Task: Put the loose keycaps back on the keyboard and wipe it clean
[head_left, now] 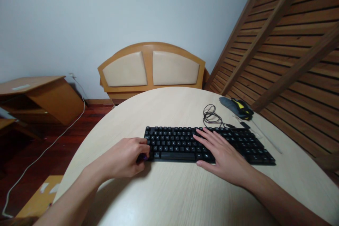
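Black keyboard (172, 143) is lying flat on the pale, curved-edge table (164, 194), long side running left to right in front of the person. Left hand (129, 157) is sitting at the keyboard's near left corner; its fingers are curling closed around a small purplish item (143, 156), mostly hidden, identity unclear. Right hand (222, 152) is lying palm down across the keyboard, right of its middle; its fingers are spreading apart over the keys, the thumb pointing toward the near edge and holding nothing visible.

Thin black cable (212, 114) is looping just behind the keyboard. A grey, black and yellow item (238, 107), nature unclear, is resting behind the keyboard's right part. A slim white rod (267, 137) is lying just beyond the keyboard's right end, slanting.

Well behind the keyboard, a padded headboard (149, 67) is standing against the wall (132, 7). A slatted wooden panel (286, 53) is leaning to the keyboard's far right.
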`<action>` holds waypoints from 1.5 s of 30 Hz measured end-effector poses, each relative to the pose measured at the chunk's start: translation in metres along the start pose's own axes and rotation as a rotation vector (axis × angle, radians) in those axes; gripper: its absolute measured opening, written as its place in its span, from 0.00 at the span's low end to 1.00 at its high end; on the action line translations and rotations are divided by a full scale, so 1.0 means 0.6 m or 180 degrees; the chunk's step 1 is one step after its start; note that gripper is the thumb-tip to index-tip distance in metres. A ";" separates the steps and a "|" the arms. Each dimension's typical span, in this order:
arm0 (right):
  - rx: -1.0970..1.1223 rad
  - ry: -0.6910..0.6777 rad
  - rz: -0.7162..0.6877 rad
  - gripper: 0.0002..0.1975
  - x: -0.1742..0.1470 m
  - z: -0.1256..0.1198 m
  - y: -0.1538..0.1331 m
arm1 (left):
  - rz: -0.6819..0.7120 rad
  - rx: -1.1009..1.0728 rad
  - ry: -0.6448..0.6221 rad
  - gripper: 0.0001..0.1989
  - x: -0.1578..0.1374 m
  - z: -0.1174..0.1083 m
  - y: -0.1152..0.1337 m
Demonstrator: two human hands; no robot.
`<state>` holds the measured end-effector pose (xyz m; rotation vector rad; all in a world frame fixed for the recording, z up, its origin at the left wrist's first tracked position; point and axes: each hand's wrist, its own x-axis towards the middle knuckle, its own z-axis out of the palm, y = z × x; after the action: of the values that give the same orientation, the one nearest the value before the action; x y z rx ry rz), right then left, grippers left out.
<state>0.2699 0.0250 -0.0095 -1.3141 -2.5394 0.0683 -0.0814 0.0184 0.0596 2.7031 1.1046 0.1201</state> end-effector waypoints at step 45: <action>0.0108 0.0016 -0.0038 0.35 -0.002 0.001 0.002 | -0.0202 0.0355 0.1211 0.17 0.084 0.069 -0.065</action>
<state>0.2711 0.0247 -0.0106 -1.2848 -2.5304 0.1050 -0.0652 0.0738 0.0100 2.8120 1.3312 0.6005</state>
